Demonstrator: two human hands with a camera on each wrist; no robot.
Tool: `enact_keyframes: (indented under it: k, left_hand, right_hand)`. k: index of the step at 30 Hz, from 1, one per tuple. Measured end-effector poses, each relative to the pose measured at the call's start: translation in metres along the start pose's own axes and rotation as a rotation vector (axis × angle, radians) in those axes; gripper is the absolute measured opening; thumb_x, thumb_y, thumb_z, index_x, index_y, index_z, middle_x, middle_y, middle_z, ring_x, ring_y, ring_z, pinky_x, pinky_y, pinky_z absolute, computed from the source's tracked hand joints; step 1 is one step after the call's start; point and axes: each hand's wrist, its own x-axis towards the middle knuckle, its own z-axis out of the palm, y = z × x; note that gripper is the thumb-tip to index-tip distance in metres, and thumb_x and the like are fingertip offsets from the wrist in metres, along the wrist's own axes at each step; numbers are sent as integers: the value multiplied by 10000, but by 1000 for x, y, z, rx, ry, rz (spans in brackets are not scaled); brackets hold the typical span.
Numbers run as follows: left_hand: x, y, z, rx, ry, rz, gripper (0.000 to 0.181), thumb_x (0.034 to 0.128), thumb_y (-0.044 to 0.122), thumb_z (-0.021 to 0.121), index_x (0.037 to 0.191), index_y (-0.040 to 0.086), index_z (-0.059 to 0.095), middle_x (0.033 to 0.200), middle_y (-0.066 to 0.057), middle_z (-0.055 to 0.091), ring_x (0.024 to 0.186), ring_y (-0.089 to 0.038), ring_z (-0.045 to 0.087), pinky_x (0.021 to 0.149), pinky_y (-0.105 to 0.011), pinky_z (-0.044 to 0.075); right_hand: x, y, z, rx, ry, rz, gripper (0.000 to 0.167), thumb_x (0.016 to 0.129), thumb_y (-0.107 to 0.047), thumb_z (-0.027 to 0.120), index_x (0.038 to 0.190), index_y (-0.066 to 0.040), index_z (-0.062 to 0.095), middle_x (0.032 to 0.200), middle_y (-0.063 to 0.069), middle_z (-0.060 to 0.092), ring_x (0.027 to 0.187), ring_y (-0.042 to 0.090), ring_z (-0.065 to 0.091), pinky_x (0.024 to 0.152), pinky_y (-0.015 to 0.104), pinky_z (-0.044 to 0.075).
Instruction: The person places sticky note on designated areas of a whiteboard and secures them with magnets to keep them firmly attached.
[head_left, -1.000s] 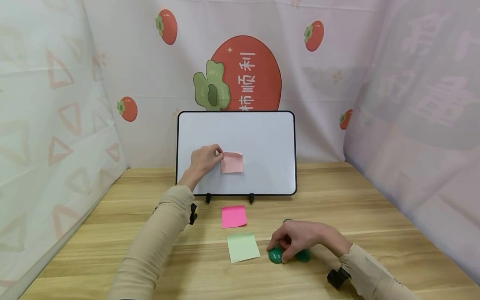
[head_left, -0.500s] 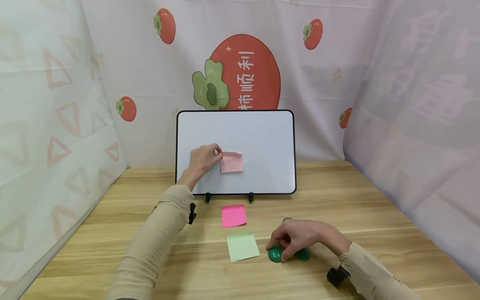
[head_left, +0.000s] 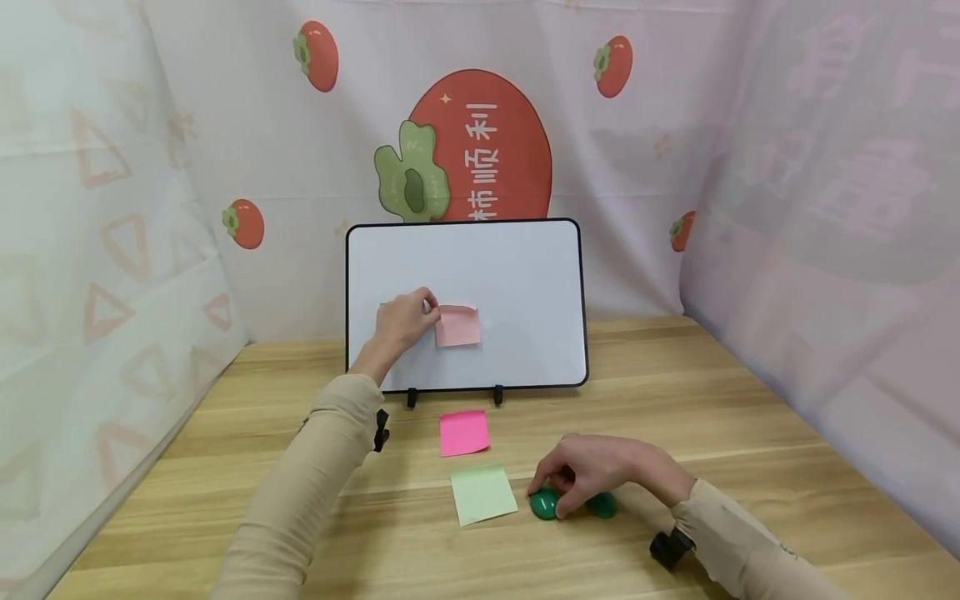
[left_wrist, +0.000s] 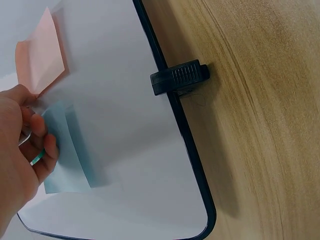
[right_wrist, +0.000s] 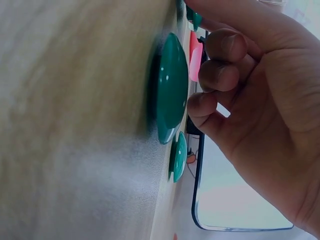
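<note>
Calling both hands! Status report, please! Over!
Left hand pinching pale pink note at whiteboard. Right hand gripping green disc on table. Blue note partly behind left hand; nothing seen blocking.

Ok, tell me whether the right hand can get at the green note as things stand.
Probably yes: the green note lies uncovered close to the right hand. That hand pinches a green disc, though, so it would likely have to let go first.

"柿顺利" (head_left: 482, 162) on red fruit print (head_left: 517, 150), R cloth chars (head_left: 870, 179) too faint
</note>
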Motion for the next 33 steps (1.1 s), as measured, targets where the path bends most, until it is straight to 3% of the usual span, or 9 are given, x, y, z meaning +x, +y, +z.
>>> enact_keyframes:
  k: [13,23,33]
  left_hand:
    - [0,2,2,-51,6,-27,176,953,264,600,1024,140,704,826,-49,710,601,-161,533,530,-286,385]
    - [0,1,2,-48,11,-37,163,952,255,604,1018,146,704,819,-37,700,607,-154,529,529,-278,371]
    - [-1,0,0,-48,19,-25,156,961,259,612,1014,140,697,804,-40,704,570,-137,515,503,-261,359]
  right_hand:
    - [10,1,-8,-114,128,-34,332,881,-191,733,1210,-217,701,699,-172,485,617,-55,424,574,138,366]
    - [33,-4,-31,-191,185,-126,336,889,-218,755,1216,-170,695,690,-136,467,627,-43,403,590,144,361]
    - [58,-9,-53,-275,277,-142,368,874,-214,772,1225,-135,699,677,-130,456,624,-24,406,588,162,368]
